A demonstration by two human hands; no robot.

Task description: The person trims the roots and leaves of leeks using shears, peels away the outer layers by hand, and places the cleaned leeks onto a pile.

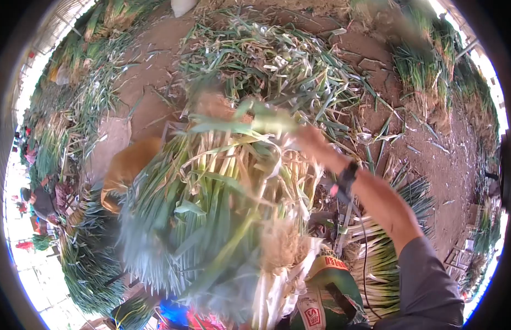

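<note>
My right hand (315, 146) reaches in from the right over a large heap of green onions (211, 187). It is smeared by motion, with its fingers closed around a blurred green onion stalk (269, 122). A brownish blur lies left of that stalk, and I cannot make out what it is. A dark band (348, 176) circles my right wrist. Below the hand, dry outer leaves and a tangle of roots (283, 245) lie on the heap's right side. Blurred leaves sweep across the lower middle. My left hand is not visible.
A pile of stripped leaves (261, 60) covers the ground ahead. More green onions (382, 264) lie at right, under a dark cord (366, 258). A yellow-brown bag or container (129, 168) stands left, and a green printed package (332, 291) is at bottom. People appear at far left.
</note>
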